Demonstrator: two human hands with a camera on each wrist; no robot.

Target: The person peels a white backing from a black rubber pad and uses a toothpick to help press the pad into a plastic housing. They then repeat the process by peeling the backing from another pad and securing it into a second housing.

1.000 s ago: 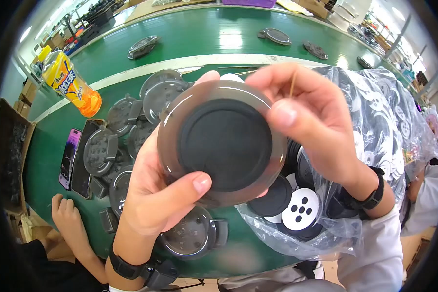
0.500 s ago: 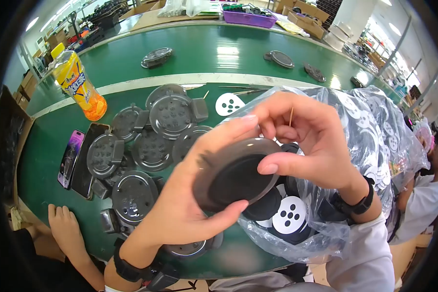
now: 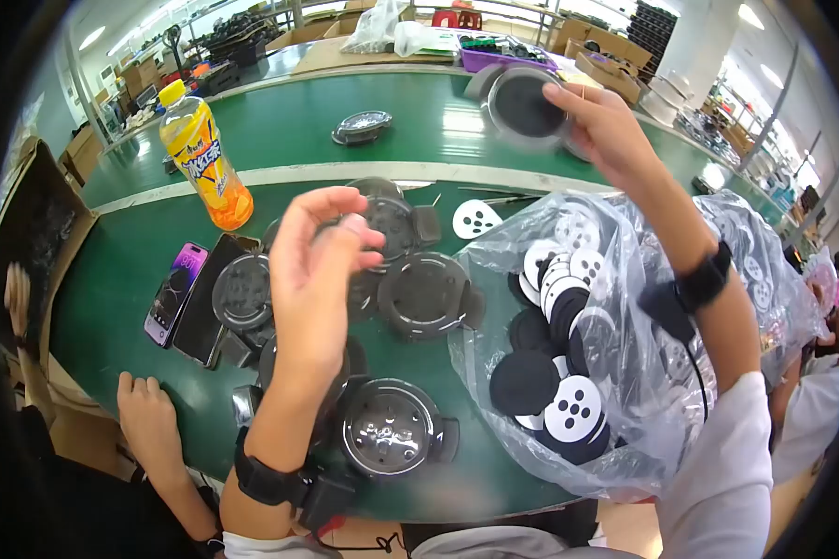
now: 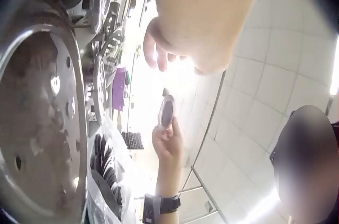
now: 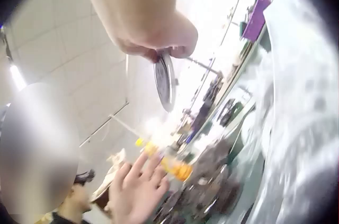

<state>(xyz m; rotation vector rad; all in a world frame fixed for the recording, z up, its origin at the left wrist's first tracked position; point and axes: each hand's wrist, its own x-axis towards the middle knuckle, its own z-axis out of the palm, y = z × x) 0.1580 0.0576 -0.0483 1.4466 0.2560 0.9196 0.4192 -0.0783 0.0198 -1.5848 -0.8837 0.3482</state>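
Smoky round case (image 5: 164,82): raised in the air, over the far green surface (image 3: 284,140) and in front of the purple bin (image 3: 480,61) in the head view; a dark disc (image 3: 529,102) fills its middle. From the right wrist it shows nearly edge-on, below the fingers.
Right hand (image 3: 606,126): stretched forward, grip narrow, thumb and fingers pinching the case by its edge.
Left hand (image 3: 319,256): lifted, well apart from the raised case; grip relaxed, fingers loosely bent, palm turned inward.
Case cluster (image 3: 426,293): similar smoky cases with side tabs, crowded on the green desk (image 3: 103,303), partly hidden behind the left hand and forearm.
Nearest case (image 3: 391,427): on the desk toward the near edge, tab pointing right.
Plastic bag (image 3: 643,456): clear and crumpled, spread over the right part of the desk.
Bag contents: black discs (image 3: 524,382) and white discs (image 3: 573,410) with dark dots, overlapping; whether the dots are holes, I cannot tell.
Loose disc (image 3: 475,219): white, dark-dotted, flat just beside the bag's far corner.
Bottle (image 3: 207,158): yellow cap, orange drink, standing behind the cluster on the left.
Phone (image 3: 174,293): screen lit, lying beside a dark flat slab (image 3: 212,298).
Far case (image 3: 362,127): on the far green surface, beyond a pale strip (image 3: 294,175).
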